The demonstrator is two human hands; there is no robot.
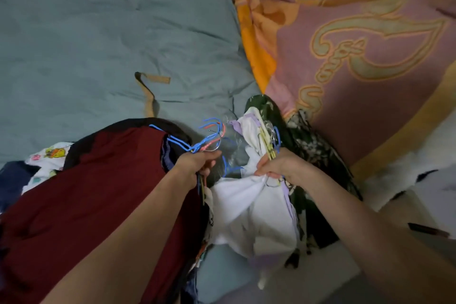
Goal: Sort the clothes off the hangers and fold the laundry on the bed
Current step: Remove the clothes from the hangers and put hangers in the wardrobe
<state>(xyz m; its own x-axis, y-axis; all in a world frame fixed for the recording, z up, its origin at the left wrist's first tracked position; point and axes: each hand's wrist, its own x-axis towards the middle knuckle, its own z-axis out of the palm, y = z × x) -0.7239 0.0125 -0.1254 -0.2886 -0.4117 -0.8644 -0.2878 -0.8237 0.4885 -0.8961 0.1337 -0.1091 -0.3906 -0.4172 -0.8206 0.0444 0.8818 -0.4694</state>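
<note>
- Both hands are down at the bed's near edge, deep in the laundry pile, around 6 o'clock in the view.
- The left hand is curled round a bundle of wire hangers; blue and orange hooks fan out above its knuckles toward 12 o'clock, and thin stems poke out below the fist.
- A maroon garment hangs from that bundle and spreads toward 8 o'clock, lying under the left forearm, with a black garment edging it on the far side.
- At 9 o'clock a white cloth with cartoon prints peeks out beside a dark blue piece.
- The right hand has its fingers bunched tight, pinching a white garment together with yellow hangers that stick up past the thumb.
- That white garment sags between the two hands and drops toward 6 o'clock, with pale lilac trim at its edges.
- A dark green floral garment lies under and just beyond the right wrist, running toward 4 o'clock.
- Crinkled clear plastic sits between the two hanger bundles.
- The grey-blue bedsheet fills the view from 9 to 12 o'clock, and a tan fabric strap lies on it just beyond the pile.
- A pink and orange patterned blanket covers the 1 to 3 o'clock side.
</note>
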